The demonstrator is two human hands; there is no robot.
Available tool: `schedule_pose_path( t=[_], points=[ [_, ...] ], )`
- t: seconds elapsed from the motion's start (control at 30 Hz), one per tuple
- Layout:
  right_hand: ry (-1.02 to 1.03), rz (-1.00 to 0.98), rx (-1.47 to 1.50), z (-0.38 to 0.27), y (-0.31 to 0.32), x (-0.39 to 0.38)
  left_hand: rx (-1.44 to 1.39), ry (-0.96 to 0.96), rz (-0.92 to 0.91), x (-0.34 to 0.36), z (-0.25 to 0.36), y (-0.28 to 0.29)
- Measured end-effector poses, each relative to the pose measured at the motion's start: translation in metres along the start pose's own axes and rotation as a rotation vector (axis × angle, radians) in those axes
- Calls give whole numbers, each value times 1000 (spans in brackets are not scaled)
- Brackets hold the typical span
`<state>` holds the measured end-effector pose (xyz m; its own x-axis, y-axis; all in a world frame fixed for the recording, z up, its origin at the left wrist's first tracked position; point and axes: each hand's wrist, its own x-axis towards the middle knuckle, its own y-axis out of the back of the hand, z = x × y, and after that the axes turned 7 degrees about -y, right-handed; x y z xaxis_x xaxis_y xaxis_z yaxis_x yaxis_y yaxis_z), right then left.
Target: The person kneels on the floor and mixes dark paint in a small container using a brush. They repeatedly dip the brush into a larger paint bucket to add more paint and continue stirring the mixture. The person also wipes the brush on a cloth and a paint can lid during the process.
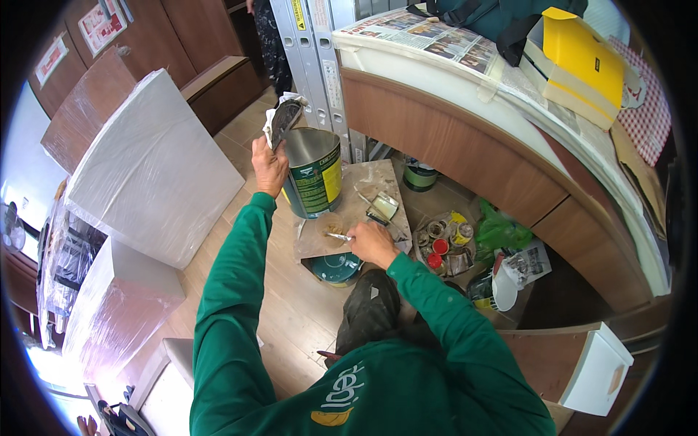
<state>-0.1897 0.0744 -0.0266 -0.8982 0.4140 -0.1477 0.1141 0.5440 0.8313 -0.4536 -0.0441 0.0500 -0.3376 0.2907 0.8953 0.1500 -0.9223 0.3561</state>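
My left hand [268,166] grips a dark, flattened object with crumpled white edges [283,120] beside the rim of a large open green-and-yellow metal bucket [315,182]. My right hand [372,243] holds a slim light-coloured tool [342,236], its tip in a small translucent cup [329,221]; whether it is a brush or spatula is unclear. The cup stands on a stained board [376,176], where a small pale container with dark-handled tools [384,207] also lies. Under the board's front edge is a teal round lid [336,269].
Jars and tins [443,240], a green bag [503,231] and a white container [503,283] lie right. A curved counter [451,116] with a yellow box [571,62] overhangs them. Metal ladders [323,73] stand behind, wrapped white panels [149,167] left. A person's leg [273,47] shows at the back.
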Motion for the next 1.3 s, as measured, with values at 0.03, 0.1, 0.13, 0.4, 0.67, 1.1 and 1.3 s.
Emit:
schedule_pose_path(
  t=[0.03,0.1,0.13,0.4,0.67,1.1,1.3],
  points=[
    [4,-4,-3,-1,1,-1,1,13,16,0,0,-9],
    [30,22,35,-3,3,-5,14,31,67,2,-1,-23],
    [31,32,55,-4,4,-7,29,60,70,3,-1,-29],
    [17,7,59,-13,7,-11,-19,225,177,9,-4,-47],
    [14,10,86,-7,7,-13,35,226,166,-8,-12,-60],
    [-4,4,78,-5,5,-13,50,-58,20,-21,-5,-48],
    [-7,-53,34,-12,19,-10,78,-44,38,-43,2,-31]
  ],
)
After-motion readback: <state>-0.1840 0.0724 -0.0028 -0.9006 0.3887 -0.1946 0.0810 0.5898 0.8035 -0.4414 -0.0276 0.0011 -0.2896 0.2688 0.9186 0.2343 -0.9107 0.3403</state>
